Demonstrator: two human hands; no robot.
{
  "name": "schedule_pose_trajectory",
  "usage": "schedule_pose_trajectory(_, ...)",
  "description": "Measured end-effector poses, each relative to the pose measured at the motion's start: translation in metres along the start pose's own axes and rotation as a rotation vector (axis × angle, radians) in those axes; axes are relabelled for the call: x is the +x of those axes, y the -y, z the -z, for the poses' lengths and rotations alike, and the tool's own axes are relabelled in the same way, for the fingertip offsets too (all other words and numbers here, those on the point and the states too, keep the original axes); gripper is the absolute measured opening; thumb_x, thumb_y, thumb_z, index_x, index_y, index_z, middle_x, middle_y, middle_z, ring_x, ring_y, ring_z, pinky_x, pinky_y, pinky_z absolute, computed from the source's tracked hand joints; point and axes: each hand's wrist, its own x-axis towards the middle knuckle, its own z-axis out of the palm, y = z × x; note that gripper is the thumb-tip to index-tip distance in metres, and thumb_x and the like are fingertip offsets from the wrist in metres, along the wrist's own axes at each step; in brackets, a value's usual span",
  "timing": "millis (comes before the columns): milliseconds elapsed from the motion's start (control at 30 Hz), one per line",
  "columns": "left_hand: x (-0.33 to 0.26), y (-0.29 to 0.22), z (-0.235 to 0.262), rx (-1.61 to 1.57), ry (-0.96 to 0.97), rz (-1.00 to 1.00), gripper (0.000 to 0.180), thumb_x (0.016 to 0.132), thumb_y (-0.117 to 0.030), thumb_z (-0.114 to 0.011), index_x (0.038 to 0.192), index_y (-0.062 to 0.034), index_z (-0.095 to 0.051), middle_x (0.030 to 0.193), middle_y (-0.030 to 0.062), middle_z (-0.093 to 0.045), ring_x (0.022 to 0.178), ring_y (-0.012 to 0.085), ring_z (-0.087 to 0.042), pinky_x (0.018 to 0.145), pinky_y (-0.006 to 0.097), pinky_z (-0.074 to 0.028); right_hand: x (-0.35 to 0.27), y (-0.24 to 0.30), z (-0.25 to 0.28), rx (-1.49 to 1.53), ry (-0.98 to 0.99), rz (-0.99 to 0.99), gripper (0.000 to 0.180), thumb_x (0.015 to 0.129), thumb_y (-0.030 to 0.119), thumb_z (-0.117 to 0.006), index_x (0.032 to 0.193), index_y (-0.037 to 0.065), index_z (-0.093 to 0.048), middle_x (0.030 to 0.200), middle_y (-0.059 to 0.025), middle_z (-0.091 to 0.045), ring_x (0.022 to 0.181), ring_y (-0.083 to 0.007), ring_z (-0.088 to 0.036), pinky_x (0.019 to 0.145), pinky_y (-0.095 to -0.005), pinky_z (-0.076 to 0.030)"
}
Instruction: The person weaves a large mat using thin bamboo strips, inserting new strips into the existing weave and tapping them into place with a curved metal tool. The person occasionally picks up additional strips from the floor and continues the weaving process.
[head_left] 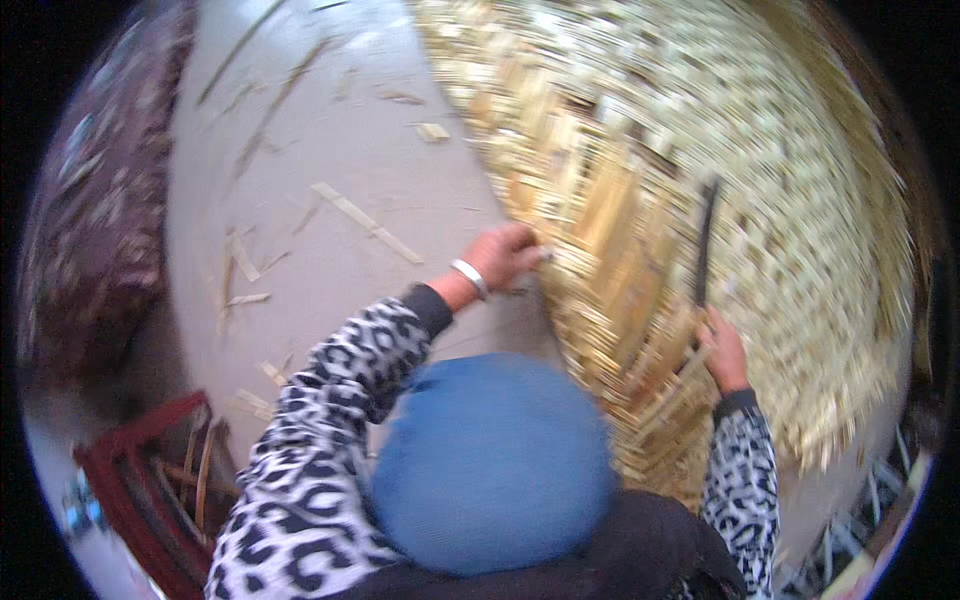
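A large woven mat of pale split strips spreads over the right half, with a browner band along its left side. At that left edge my left hand, wearing a silver bangle, is closed with its fingertips on the mat's rim; blur hides the exact strip. My right hand lies over the mat, its fingers wrapped round the lower end of a long, narrow, dark tool. The tool points away from me; I cannot tell if it is a blade or a rod.
Loose strip offcuts lie on the grey floor to the left. A dark red wooden frame stands at lower left, below a dark brown, mottled mass. Rounded blue cloth fills the lower middle, between my forearms.
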Motion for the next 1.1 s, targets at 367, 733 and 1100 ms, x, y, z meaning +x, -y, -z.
schedule_pose_trajectory(367, -0.225, 0.120, 0.098, 0.296, -0.407, 0.570, 0.021, 0.090, -0.028, -0.068, 0.099, -0.0096, -0.069, 0.089, 0.0150, -0.070, 0.081, 0.0324, -0.069, 0.069, 0.040, -0.054, -0.006, -0.034, 0.020, 0.061, 0.148, -0.015, 0.046, 0.094, 0.016, -0.057, 0.137, 0.002, -0.052, 0.124, -0.0219, -0.061, 0.110, -0.0339, -0.061, 0.095, -0.0408, -0.047)
schedule_pose_trajectory(733, -0.450, 0.260, 0.178, 0.297, -0.740, 1.344, 0.044, 0.080, -0.040, -0.071, 0.103, -0.0017, -0.069, 0.095, 0.0207, -0.071, 0.093, 0.0345, -0.069, 0.084, 0.041, -0.053, 0.033, -0.091, -0.015, 0.315, 0.219, -0.058, 0.049, 0.092, 0.003, -0.056, 0.140, -0.002, -0.048, 0.130, -0.0167, -0.060, 0.113, -0.0253, -0.060, 0.098, -0.0346, -0.046)
schedule_pose_trajectory(1100, -0.476, 0.251, 0.121, -0.468, -0.957, 1.637, 0.020, 0.089, -0.017, -0.066, 0.085, 0.0012, -0.061, 0.068, 0.0150, -0.060, 0.051, 0.0291, -0.059, 0.041, 0.043, -0.045, 0.045, -0.019, 0.022, -0.025, 0.216, 0.088, 0.045, 0.092, 0.010, -0.061, 0.136, 0.003, -0.054, 0.106, -0.0171, -0.066, 0.093, -0.0277, -0.064, 0.086, -0.0359, -0.050)
